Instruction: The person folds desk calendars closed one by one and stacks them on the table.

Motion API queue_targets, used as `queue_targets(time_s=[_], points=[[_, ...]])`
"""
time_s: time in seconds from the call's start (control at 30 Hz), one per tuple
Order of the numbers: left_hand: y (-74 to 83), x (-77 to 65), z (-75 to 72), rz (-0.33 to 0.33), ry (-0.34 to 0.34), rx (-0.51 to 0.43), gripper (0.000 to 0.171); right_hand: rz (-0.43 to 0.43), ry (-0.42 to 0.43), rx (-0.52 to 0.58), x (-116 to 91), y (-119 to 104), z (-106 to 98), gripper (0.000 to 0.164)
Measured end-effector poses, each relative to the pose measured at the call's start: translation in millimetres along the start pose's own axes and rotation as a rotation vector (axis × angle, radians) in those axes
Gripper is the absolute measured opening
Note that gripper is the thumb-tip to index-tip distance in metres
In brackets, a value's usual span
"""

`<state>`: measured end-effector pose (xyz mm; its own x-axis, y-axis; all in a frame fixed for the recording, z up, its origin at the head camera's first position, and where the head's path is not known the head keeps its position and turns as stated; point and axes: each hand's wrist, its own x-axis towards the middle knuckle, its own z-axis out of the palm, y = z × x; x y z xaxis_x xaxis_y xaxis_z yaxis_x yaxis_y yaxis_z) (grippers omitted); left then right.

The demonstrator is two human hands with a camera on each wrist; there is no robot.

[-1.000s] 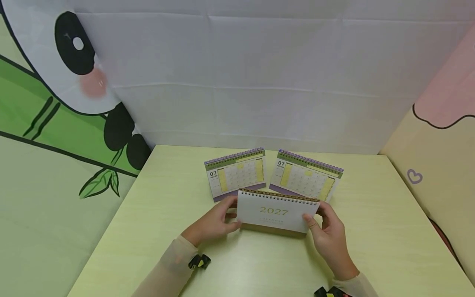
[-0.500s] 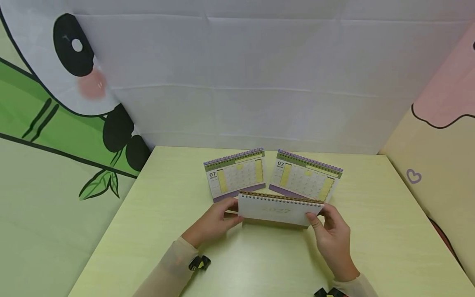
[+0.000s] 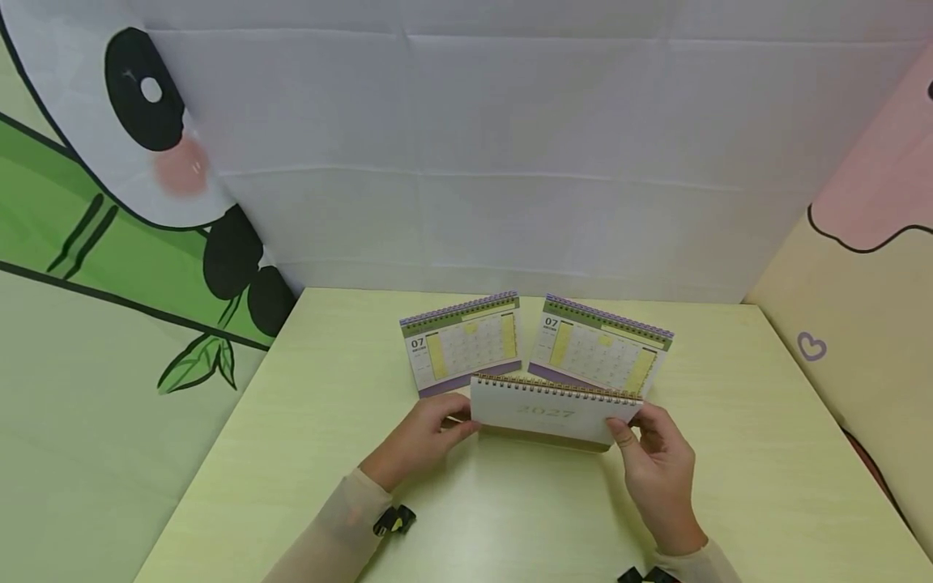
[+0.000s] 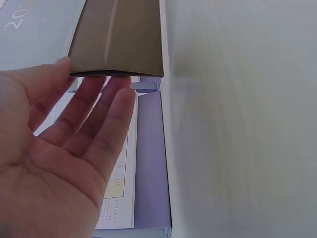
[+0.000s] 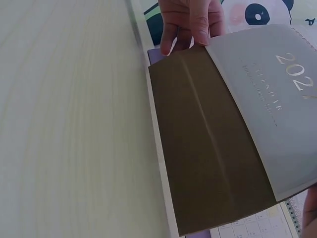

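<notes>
A white spiral-bound desk calendar with a gold "2027" and a brown base is held between both hands, its cover tipped so that it looks foreshortened. My left hand pinches its left end, thumb in front and fingers reaching behind. At the other end my right hand grips the edge, thumb on the cover and fingers behind. From the left wrist, the left hand meets the end of the brown base. The right wrist view shows this base bare below the cover; only a sliver of the right hand appears.
Behind the held calendar, two purple-and-green desk calendars stand angled: one at left, one at right, both on "07" pages. They rest on a pale yellow table. A white cloth hangs behind, with cartoon-printed panels either side.
The white calendar has tipped, so less of its cover faces the head camera, and shifted slightly right. Both hands moved with it. The two calendars behind stay put.
</notes>
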<state>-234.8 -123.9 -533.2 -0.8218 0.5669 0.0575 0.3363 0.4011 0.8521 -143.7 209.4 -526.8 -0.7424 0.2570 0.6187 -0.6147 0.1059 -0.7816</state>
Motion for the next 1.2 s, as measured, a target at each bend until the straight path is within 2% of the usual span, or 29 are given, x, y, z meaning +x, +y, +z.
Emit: queue_targets(time_s=[0.13,0.3,0.37,0.5,0.7,0.93,1.2], points=[[2.8,-0.9,1.0,0.008,0.001,-0.003,0.015,-0.002,0.021,-0.037,1,-3,0,0.030],[5.9,-2.9,1.9,0.032,-0.006,-0.030,0.014,0.102,0.072,-0.245,2,-8,0,0.042],[5.9,-3.2,2.5,0.027,-0.017,-0.055,0.015,0.135,0.084,-0.281,2,-9,0,0.046],[7.6,-3.3,3.8,0.008,-0.034,-0.109,0.016,0.173,0.097,-0.293,4,-8,-1,0.050],[10.0,-3.8,5.7,0.021,-0.040,-0.151,0.012,0.240,0.084,-0.277,4,-5,-4,0.055],[11.1,-4.5,5.7,0.027,-0.066,-0.186,0.010,0.268,0.060,-0.257,6,-2,-6,0.059],[13.6,-7.5,3.5,-0.012,-0.092,-0.272,0.013,0.355,0.116,-0.275,10,-4,-7,0.053]])
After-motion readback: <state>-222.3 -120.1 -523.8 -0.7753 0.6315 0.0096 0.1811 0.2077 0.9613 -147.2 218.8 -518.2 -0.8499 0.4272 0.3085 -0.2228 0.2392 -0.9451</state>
